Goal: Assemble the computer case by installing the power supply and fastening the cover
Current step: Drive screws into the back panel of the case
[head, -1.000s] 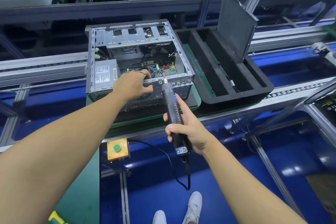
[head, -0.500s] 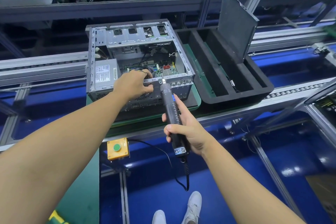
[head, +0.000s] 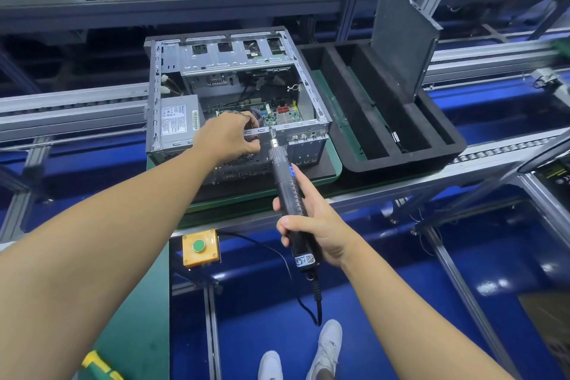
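- Centre of my view, slightly up: the open computer case sits on a green pallet on the conveyor, with its top side uncovered and the boards inside showing.
- The power supply lies inside the case, against its left wall, label facing up.
- My left hand reaches in from the lower left; its fingers curl over the case's near top rail and grip it.
- My right hand, just below centre, is wrapped firmly round the black electric screwdriver, thumb on the near side.
- The screwdriver tilts up and left, its bit touching the near rail just right of the left hand.
- Right of the case, a black foam tray holds a dark cover panel standing tilted in the upper right.
- Below the conveyor edge, lower centre-left, I see a yellow button box with a green button.
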`<state>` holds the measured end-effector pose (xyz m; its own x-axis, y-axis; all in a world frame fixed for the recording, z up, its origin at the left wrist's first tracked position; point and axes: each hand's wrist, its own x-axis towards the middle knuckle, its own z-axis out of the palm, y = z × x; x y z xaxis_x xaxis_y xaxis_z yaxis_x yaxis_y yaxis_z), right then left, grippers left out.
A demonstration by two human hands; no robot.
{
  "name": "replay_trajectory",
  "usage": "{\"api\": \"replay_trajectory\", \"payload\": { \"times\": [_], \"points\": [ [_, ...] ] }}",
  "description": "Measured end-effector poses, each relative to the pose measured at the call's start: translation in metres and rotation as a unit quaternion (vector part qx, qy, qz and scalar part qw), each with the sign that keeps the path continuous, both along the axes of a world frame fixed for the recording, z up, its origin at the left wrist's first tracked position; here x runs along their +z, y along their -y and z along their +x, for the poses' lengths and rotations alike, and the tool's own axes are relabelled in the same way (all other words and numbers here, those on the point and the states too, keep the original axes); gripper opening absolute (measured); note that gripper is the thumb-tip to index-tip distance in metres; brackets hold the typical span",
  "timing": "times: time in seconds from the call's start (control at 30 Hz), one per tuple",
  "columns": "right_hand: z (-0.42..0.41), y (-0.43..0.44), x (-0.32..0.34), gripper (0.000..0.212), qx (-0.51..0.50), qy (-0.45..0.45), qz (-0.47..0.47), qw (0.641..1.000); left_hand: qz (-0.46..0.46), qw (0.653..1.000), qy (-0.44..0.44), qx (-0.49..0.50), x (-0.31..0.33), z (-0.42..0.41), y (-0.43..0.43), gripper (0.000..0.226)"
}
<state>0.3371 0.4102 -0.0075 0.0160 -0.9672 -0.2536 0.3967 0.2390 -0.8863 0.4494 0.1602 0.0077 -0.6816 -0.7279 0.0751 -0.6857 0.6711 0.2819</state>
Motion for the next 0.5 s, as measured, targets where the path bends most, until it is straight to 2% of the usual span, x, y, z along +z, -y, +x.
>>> {"api": "replay_trajectory", "payload": {
  "times": [0.5],
  "points": [
    [0.002, -0.005, -0.024, 0.107, 0.022, -0.053, 0.042, 0.997, -0.008, 1.000, 0.004, -0.022, 0.001, 0.002, 0.000, 0.025]
  ]
}}
